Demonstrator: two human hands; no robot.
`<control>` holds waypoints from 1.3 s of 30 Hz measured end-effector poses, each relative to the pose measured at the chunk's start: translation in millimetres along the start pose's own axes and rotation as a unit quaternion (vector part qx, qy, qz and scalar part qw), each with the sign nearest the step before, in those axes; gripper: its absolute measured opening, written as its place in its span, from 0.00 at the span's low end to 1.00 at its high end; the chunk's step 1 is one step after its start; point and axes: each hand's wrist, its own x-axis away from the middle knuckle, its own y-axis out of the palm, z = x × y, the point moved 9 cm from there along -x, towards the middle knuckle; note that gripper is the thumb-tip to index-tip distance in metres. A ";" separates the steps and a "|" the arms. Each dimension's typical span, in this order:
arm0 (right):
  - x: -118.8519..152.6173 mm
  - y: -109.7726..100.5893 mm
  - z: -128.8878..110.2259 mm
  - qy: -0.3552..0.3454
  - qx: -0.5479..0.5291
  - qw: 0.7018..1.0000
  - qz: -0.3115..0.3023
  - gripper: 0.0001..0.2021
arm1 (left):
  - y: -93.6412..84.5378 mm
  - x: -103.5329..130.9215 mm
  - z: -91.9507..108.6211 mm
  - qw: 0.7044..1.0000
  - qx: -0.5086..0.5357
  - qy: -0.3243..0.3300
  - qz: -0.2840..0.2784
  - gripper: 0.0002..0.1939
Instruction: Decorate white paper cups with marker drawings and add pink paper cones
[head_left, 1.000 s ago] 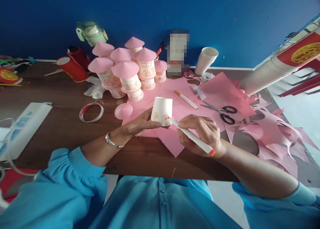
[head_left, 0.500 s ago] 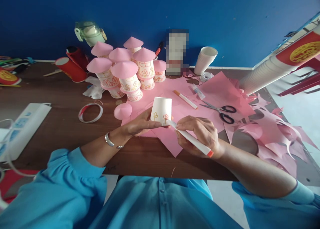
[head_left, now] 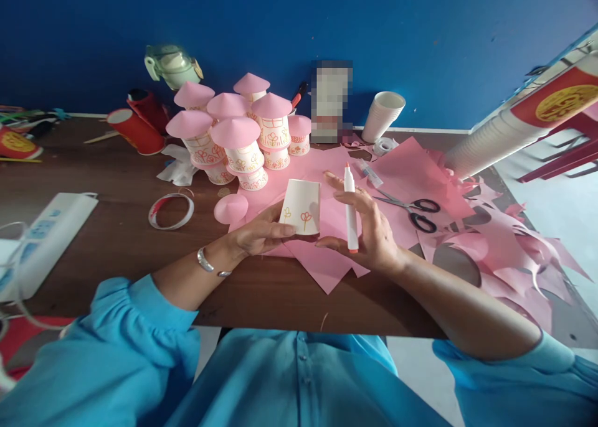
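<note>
My left hand point(head_left: 264, 231) grips a white paper cup point(head_left: 301, 203) at its left side and lower edge. A yellow flower and a red flower are drawn near the cup's lower rim. Just right of the cup, my right hand point(head_left: 374, 234) holds a white marker point(head_left: 350, 212) between its fingers, the orange-red tip pointing up and away from the cup. Thumb and index finger are spread. Pink paper sheets point(head_left: 322, 268) lie beneath both hands. Behind the cup stand several decorated cup towers point(head_left: 243, 159) with pink cone roofs.
Scissors point(head_left: 411, 209) and a glue tube point(head_left: 371, 175) lie right, beside pink paper scraps point(head_left: 518, 259). A tape roll point(head_left: 171, 210) and a pink cone point(head_left: 231, 209) are left. White cup stacks point(head_left: 383, 116) stand at the back, near a blue wall point(head_left: 261, 22). A power strip point(head_left: 44, 240) lies far left.
My right hand has drawn the marker back from the cup and turned it upright, opening thumb and index finger. The cup has tilted slightly in my left hand.
</note>
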 end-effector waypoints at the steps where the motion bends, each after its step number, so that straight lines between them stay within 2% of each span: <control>1: -0.5 2.5 1.8 0.002 -0.004 1.000 -0.009 0.37 | 2.0 0.8 -1.1 1.000 0.000 -0.005 -0.015 0.25; 4: -1.0 6.2 3.5 0.003 -0.020 0.999 -0.029 0.38 | 8.5 2.0 -2.8 0.999 -0.014 -0.012 -0.051 0.26; 6: -0.4 6.1 1.9 -0.004 -0.012 0.999 -0.034 0.37 | 9.9 0.5 0.4 0.998 -0.049 0.007 -0.047 0.27; 9: 2.5 7.1 0.7 -0.010 0.049 0.998 -0.043 0.38 | 6.5 -3.5 10.0 0.984 -0.166 0.061 0.007 0.35; 11: 5.7 11.2 0.0 -0.016 0.093 0.994 -0.060 0.39 | 2.9 -4.6 15.8 0.961 -0.255 0.092 0.052 0.43; 13: 8.5 14.7 -2.3 -0.030 0.113 0.991 -0.071 0.38 | 0.3 -4.7 16.9 0.945 -0.303 0.102 0.077 0.46; 15: 8.9 13.3 -5.6 -0.045 0.105 0.992 -0.059 0.37 | -2.0 -4.2 13.5 0.954 -0.275 0.095 0.072 0.43; 18: 3.9 4.9 -5.8 -0.034 0.053 0.998 -0.026 0.38 | -0.9 -2.3 4.2 0.990 -0.131 0.054 0.022 0.35; 20: -0.8 0.3 -3.1 -0.008 0.009 1.000 -0.016 0.38 | 3.2 -0.2 -0.3 0.998 -0.053 0.022 -0.016 0.31; 22: -4.1 -2.1 -2.2 0.008 -0.020 1.000 -0.016 0.37 | 7.1 1.6 -1.8 0.999 -0.019 0.001 -0.041 0.28; 27: -4.3 -4.3 -8.6 -0.018 -0.010 1.000 -0.014 0.37 | 8.6 0.9 1.3 0.999 -0.029 0.003 -0.039 0.27; 31: -2.6 -2.5 -8.1 -0.032 0.013 0.999 -0.013 0.37 | 5.2 -1.0 4.9 0.997 -0.064 0.028 -0.026 0.30; 34: -2.4 -1.3 -7.7 -0.046 0.021 0.999 -0.014 0.37 | 4.1 -1.4 2.2 0.996 -0.084 0.019 -0.026 0.32; 39: -1.7 3.1 -2.2 -0.033 0.025 0.999 -0.026 0.38 | 0.2 -0.6 2.7 0.995 -0.096 0.027 0.007 0.32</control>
